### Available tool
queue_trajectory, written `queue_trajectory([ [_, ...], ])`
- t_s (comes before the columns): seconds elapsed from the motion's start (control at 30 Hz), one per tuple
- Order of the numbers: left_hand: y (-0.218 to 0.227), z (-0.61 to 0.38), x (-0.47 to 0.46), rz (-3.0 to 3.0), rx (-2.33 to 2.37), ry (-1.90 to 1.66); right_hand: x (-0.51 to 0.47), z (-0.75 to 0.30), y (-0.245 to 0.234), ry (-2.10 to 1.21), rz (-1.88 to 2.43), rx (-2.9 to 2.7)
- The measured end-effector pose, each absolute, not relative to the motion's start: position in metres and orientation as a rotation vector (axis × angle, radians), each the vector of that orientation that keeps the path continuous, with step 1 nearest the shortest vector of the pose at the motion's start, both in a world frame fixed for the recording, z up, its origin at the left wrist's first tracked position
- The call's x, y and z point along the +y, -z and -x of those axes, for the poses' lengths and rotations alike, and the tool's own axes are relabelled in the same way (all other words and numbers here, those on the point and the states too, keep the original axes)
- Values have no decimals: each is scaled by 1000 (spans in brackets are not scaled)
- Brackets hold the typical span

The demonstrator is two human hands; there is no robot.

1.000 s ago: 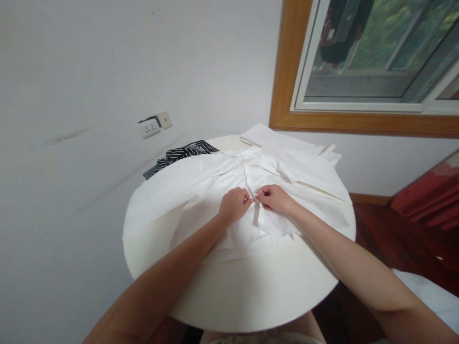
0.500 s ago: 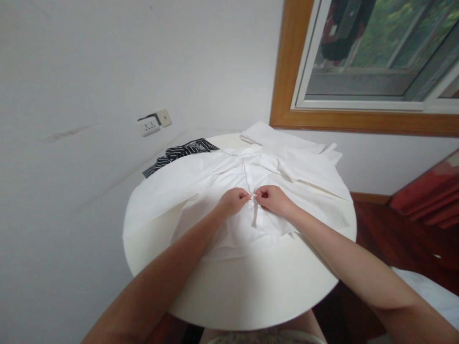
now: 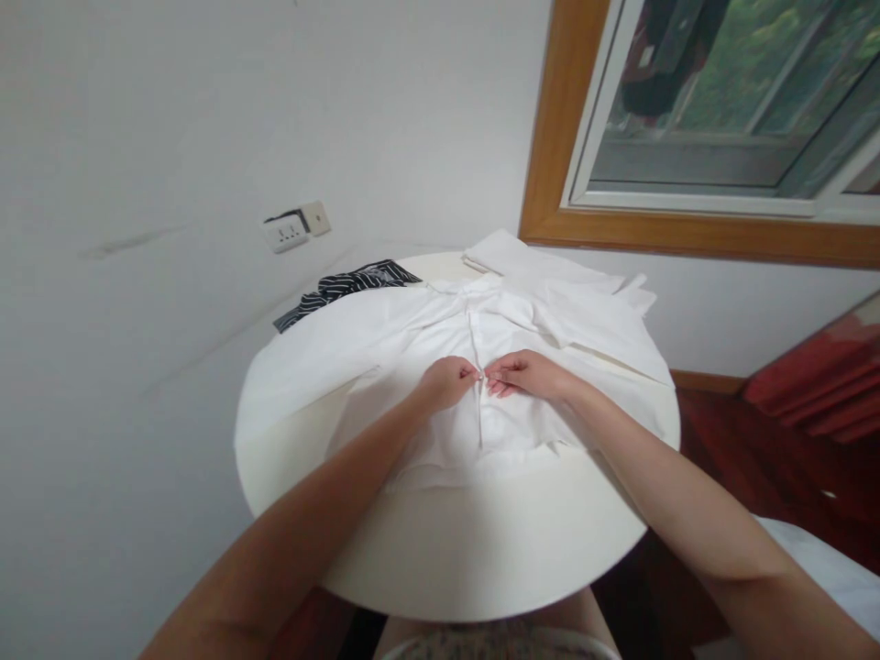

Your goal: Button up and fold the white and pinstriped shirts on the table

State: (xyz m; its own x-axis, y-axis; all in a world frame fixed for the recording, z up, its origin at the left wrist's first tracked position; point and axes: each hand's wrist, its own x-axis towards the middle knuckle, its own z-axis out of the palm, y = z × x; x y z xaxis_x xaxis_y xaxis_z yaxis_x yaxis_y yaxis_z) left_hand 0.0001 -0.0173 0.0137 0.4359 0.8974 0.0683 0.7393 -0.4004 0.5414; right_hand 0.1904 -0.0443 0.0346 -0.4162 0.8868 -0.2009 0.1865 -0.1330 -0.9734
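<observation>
A white shirt [image 3: 446, 335] lies spread front side up, its collar toward the wall and its sleeves out to both sides. My left hand [image 3: 450, 380] pinches the edge of the shirt's front placket, at about the middle of its length. Close against it, my right hand [image 3: 522, 374] has thumb and forefinger pressed together at the same spot, its other fingers loosely extended over the cloth. Whatever button sits between the fingertips is too small to make out. Below the hands the placket runs down to the hem.
The shirt rests on a round white table [image 3: 481, 559]. A black-and-white striped cloth [image 3: 350, 282] lies at the table's far left edge. Behind it is a wall with a socket [image 3: 285, 233]. A wood-framed window [image 3: 543, 137] is at the right, above a red cloth [image 3: 825, 367].
My right hand's lower fingers have uncurled, while its fingertips stay by the placket. The placket's lower part now lies flatter and closed. My left hand keeps nearly the same place.
</observation>
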Motion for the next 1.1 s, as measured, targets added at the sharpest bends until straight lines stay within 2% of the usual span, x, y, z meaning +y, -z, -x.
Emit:
queue_trajectory([
  [0.4, -21, -6, -22, -2349, 1504, -403, -46, -180, -25, -1078, 1313, -1840],
  [0.93, -25, -11, -38, -2469, 1642, -339, -45, -179, -23, -922, 1313, -1956],
  [1.1, -26, -13, -43, -2520, 1650, -324, -45, -179, -24, -1018, 1314, -1906],
])
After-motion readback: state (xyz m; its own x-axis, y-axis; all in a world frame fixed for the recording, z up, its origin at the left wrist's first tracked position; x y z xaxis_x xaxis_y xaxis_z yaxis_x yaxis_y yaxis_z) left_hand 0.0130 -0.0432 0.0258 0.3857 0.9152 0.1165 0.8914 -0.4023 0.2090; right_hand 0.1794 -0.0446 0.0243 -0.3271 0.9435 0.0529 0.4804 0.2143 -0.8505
